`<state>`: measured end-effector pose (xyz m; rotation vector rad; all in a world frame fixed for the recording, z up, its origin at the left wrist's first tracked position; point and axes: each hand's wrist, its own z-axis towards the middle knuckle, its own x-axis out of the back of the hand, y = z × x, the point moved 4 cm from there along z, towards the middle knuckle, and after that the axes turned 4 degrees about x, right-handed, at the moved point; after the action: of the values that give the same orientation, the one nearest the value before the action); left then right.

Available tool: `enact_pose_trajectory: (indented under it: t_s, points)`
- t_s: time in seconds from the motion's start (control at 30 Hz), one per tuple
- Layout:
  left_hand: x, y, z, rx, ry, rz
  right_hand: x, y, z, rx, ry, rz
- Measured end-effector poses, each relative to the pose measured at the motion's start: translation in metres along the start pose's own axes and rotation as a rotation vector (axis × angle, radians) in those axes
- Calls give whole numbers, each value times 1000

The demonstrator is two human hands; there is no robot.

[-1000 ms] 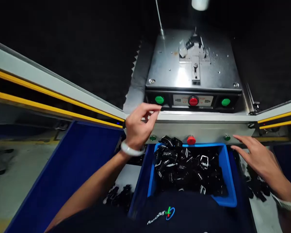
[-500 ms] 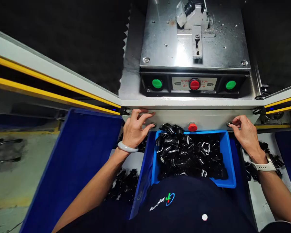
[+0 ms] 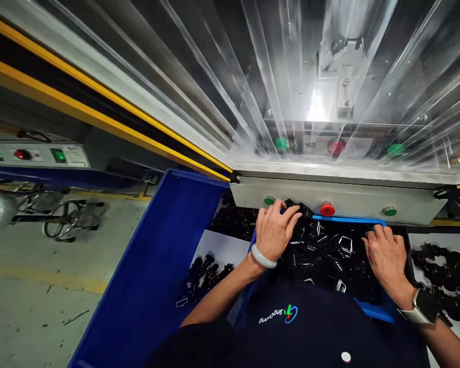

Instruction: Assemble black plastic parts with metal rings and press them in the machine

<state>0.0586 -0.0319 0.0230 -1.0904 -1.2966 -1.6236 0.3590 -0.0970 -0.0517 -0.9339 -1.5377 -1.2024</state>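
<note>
My left hand (image 3: pixel 274 232), with a pale bangle on its wrist, is over the back left corner of a blue bin (image 3: pixel 348 220). Its fingers are apart and bent, close to a black plastic fitting (image 3: pixel 301 208) on top of the pile; whether they touch it I cannot tell. Black plastic fittings (image 3: pixel 325 255), some with bright rectangular edges, fill the bin. At the bin's right side is my right hand (image 3: pixel 386 255), wearing a watch, its fingers loosely curled and the thumb apart. No held thing shows in it.
A clear ribbed screen (image 3: pixel 249 76) stands before the metal fixture (image 3: pixel 345 66). Green buttons (image 3: pixel 269 200) and a red button (image 3: pixel 327 208) sit on the front panel (image 3: pixel 360 199). More black parts (image 3: pixel 442 271) lie on the right; a blue side panel (image 3: pixel 149 266) stands left.
Both hands have left the panel's two green buttons and come to the bin. The clear screen now covers the fixture. My view has shifted left.
</note>
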Motion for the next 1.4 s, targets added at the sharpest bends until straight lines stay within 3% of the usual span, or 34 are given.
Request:
enact_pose_trajectory:
  t_s: [0.17,0.37,0.47,0.6,0.73,0.97,1.17,1.3,1.4]
  points:
    - [7,-29,-15,156,89,-219,33,7,-10,-7,91,240]
    - [-17,-58,-33,332,-104,-463,42,6,-8,1,127,682]
    - [-10,-58,-37,353,-91,-550,39,7,-5,8,123,756]
    - [11,-49,-44,332,26,-639,41,12,-2,-5,126,868]
    - [16,-34,-45,306,169,-789,54,12,4,-47,100,963]
    - [18,6,-17,19,255,-689,109,-11,27,-265,217,1376]
    - [18,33,8,-142,245,-765,147,-44,54,-231,233,1420]
    - [18,44,17,-154,212,-762,145,-47,67,-211,191,1398]
    - [17,48,26,-124,104,-889,142,-41,75,-242,207,1428]
